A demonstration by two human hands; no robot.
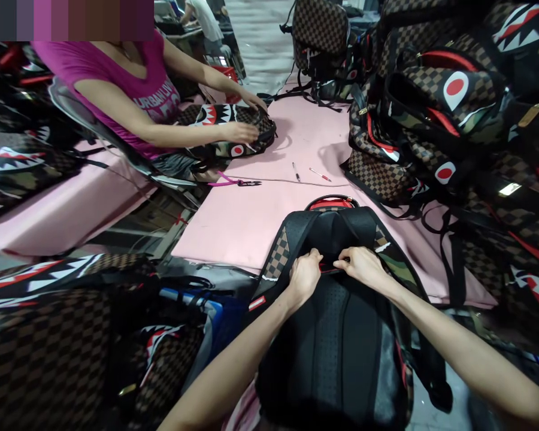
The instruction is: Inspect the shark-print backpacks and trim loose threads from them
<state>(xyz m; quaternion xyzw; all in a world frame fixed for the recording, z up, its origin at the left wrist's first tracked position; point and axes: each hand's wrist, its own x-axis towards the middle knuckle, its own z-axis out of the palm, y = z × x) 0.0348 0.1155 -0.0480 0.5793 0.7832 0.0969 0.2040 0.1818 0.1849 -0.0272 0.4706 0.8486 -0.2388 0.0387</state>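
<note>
Bag (pixel 332 341), one: long axis toward you, mostly nearer than your left hand (pixel 305 275) and right hand (pixel 363 266), both pinching it.

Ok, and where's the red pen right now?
In the head view, the red pen lies slightly right of centre on the pink table, beyond the held backpack, just right of a dark pen.

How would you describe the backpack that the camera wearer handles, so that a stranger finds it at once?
Start from the pink table and look to its near edge, lower middle. There the left hand and right hand grip the upper part of a backpack. Its padded black back panel faces the viewer, while neighbouring bags mostly show brown checks or shark teeth.
</note>
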